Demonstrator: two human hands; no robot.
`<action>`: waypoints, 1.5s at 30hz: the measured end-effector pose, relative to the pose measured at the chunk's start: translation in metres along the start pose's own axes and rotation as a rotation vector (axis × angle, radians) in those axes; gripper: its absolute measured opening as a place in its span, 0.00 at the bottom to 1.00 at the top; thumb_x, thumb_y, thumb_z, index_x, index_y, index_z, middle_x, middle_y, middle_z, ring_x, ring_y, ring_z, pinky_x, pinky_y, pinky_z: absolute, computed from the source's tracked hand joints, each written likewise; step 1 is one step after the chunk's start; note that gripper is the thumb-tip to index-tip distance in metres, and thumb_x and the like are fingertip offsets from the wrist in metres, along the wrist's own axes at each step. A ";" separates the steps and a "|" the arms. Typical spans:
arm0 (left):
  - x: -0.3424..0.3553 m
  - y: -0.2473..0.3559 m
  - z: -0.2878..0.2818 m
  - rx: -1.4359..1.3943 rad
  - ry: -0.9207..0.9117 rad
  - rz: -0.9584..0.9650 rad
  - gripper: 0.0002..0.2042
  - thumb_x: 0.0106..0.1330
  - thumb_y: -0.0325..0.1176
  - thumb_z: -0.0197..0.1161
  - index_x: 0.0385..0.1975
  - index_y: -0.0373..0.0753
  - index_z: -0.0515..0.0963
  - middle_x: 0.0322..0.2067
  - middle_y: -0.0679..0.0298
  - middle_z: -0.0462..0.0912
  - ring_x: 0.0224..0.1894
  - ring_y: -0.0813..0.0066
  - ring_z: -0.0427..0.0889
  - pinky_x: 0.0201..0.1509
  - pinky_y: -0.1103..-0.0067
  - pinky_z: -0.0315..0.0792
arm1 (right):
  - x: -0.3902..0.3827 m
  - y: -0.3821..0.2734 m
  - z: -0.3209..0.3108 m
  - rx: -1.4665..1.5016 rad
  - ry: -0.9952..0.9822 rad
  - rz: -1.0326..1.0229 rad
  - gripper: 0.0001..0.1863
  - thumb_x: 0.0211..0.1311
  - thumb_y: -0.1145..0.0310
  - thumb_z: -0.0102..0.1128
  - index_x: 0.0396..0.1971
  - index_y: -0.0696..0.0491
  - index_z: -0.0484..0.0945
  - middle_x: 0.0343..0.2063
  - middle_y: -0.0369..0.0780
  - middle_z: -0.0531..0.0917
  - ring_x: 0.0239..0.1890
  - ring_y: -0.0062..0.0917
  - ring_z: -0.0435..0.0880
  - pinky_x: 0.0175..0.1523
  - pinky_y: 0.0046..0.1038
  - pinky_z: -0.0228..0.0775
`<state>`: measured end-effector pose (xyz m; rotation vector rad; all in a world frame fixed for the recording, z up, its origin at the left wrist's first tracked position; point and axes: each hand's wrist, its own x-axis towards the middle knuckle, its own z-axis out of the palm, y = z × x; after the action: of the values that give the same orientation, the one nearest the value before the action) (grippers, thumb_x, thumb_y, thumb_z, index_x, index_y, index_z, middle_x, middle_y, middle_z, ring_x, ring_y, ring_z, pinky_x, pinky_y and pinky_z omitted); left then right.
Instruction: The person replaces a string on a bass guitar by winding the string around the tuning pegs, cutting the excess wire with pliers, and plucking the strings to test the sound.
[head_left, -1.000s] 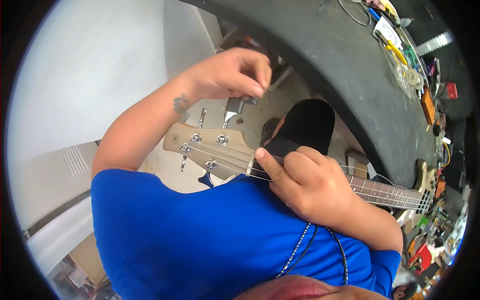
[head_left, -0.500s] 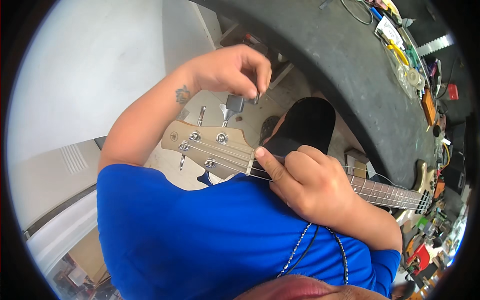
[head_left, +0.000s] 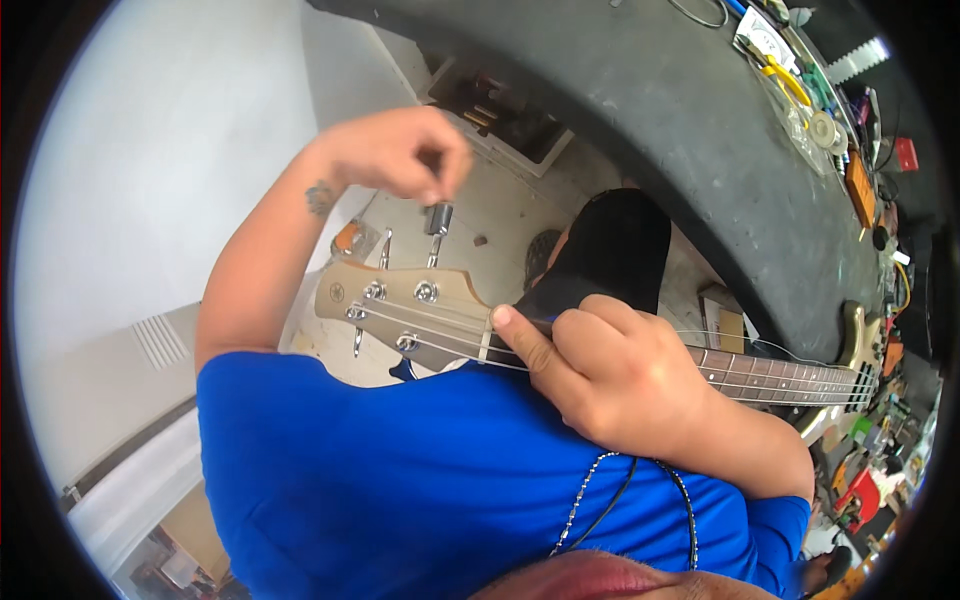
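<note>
A bass guitar lies across my front, its pale headstock (head_left: 395, 300) at the left and its fretted neck (head_left: 775, 380) running to the right. My left hand (head_left: 415, 160), slightly blurred, is pinched on a string winder (head_left: 438, 220) whose grey socket sits over a tuning key on the headstock's far side. At the nut, my right hand (head_left: 620, 375) presses its outstretched index finger down on the strings. Its other fingers are curled, and a slack bass string (head_left: 780, 350) bows away from the fretboard into them; the thumb is hidden. Other tuning keys (head_left: 386, 248) stand free.
A dark curved workbench (head_left: 660, 130) spans the far side. Yellow-handled pliers (head_left: 785, 80), a spool (head_left: 826, 130) and scattered tools lie along its right part. Below it, my black-clad knee (head_left: 615, 240) shows over the floor. A pale wall (head_left: 180, 150) rises at the left.
My left hand has swung leftward and turned the winder's crank round on the tuning key. The headstock has shifted slightly left in view. My right hand keeps its hold at the nut.
</note>
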<state>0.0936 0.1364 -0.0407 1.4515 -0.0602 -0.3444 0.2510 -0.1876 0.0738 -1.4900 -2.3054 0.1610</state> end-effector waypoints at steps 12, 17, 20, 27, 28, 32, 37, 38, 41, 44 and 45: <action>-0.014 -0.002 -0.006 -0.139 -0.027 0.013 0.07 0.61 0.28 0.77 0.34 0.34 0.85 0.34 0.61 0.84 0.37 0.76 0.81 0.37 0.78 0.73 | 0.004 -0.001 0.000 -0.006 0.001 -0.001 0.25 0.52 0.72 0.71 0.54 0.60 0.90 0.24 0.32 0.69 0.28 0.21 0.74 0.24 0.22 0.70; 0.007 -0.006 0.014 -0.396 0.109 0.277 0.11 0.60 0.37 0.81 0.30 0.41 0.83 0.30 0.61 0.81 0.33 0.74 0.77 0.37 0.79 0.69 | -0.001 -0.001 -0.007 -0.014 0.020 -0.005 0.26 0.52 0.72 0.71 0.54 0.60 0.90 0.24 0.32 0.68 0.27 0.21 0.73 0.23 0.22 0.69; 0.005 -0.016 0.016 -0.389 0.085 0.318 0.11 0.60 0.37 0.81 0.30 0.42 0.84 0.30 0.61 0.81 0.34 0.74 0.78 0.37 0.79 0.70 | -0.003 0.000 -0.005 -0.004 0.002 0.003 0.27 0.51 0.73 0.71 0.55 0.61 0.89 0.24 0.32 0.68 0.27 0.21 0.73 0.23 0.22 0.68; 0.016 0.004 0.035 -0.345 0.158 0.461 0.07 0.61 0.33 0.79 0.31 0.42 0.86 0.32 0.61 0.84 0.33 0.76 0.80 0.37 0.81 0.71 | 0.001 0.001 0.000 -0.022 -0.008 -0.001 0.27 0.51 0.72 0.70 0.55 0.60 0.89 0.24 0.31 0.68 0.28 0.21 0.74 0.24 0.22 0.70; 0.026 0.011 0.044 -0.307 0.210 0.438 0.07 0.61 0.33 0.79 0.30 0.43 0.85 0.31 0.61 0.84 0.33 0.76 0.80 0.36 0.81 0.72 | 0.000 0.001 0.001 -0.009 -0.007 -0.005 0.27 0.51 0.72 0.70 0.55 0.60 0.89 0.24 0.31 0.68 0.28 0.21 0.74 0.24 0.22 0.70; 0.038 0.001 0.044 -0.172 0.124 0.032 0.08 0.62 0.31 0.79 0.31 0.37 0.85 0.30 0.63 0.82 0.35 0.78 0.78 0.38 0.79 0.72 | -0.004 0.001 -0.003 0.007 0.013 0.004 0.26 0.52 0.73 0.70 0.55 0.60 0.89 0.25 0.31 0.69 0.28 0.21 0.75 0.24 0.22 0.70; -0.024 0.008 0.009 -0.212 0.125 -0.121 0.08 0.64 0.33 0.78 0.32 0.35 0.86 0.30 0.61 0.83 0.34 0.78 0.78 0.36 0.79 0.71 | 0.000 0.001 -0.001 -0.014 0.009 -0.002 0.26 0.52 0.73 0.70 0.54 0.61 0.89 0.25 0.32 0.70 0.28 0.21 0.75 0.24 0.22 0.71; -0.029 0.020 0.009 -0.238 0.132 0.008 0.09 0.65 0.34 0.78 0.32 0.36 0.86 0.31 0.60 0.84 0.35 0.78 0.79 0.36 0.79 0.71 | 0.000 0.001 -0.002 -0.015 0.014 -0.014 0.26 0.52 0.73 0.70 0.54 0.60 0.89 0.25 0.32 0.70 0.28 0.21 0.75 0.24 0.22 0.71; -0.008 0.027 0.024 -0.254 0.159 0.208 0.09 0.66 0.36 0.77 0.33 0.37 0.87 0.32 0.59 0.85 0.37 0.77 0.80 0.36 0.78 0.71 | -0.001 0.001 -0.004 -0.018 -0.001 -0.004 0.26 0.51 0.73 0.71 0.54 0.60 0.89 0.25 0.32 0.70 0.29 0.21 0.75 0.24 0.22 0.70; 0.031 0.018 0.034 -0.219 0.157 0.257 0.05 0.65 0.32 0.75 0.35 0.38 0.87 0.34 0.60 0.86 0.39 0.76 0.81 0.38 0.79 0.72 | -0.004 0.005 -0.002 0.011 -0.002 0.003 0.27 0.51 0.73 0.71 0.55 0.60 0.89 0.24 0.32 0.69 0.28 0.21 0.74 0.23 0.23 0.70; 0.032 0.016 0.032 -0.116 0.133 0.119 0.04 0.64 0.30 0.74 0.34 0.38 0.88 0.34 0.61 0.85 0.38 0.76 0.81 0.39 0.79 0.72 | -0.003 0.006 -0.003 0.011 -0.004 -0.008 0.27 0.51 0.73 0.71 0.55 0.60 0.89 0.24 0.32 0.69 0.28 0.21 0.74 0.23 0.23 0.70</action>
<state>0.1191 0.0985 -0.0262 1.3458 -0.0187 -0.1510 0.2581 -0.1882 0.0744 -1.4759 -2.3095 0.1748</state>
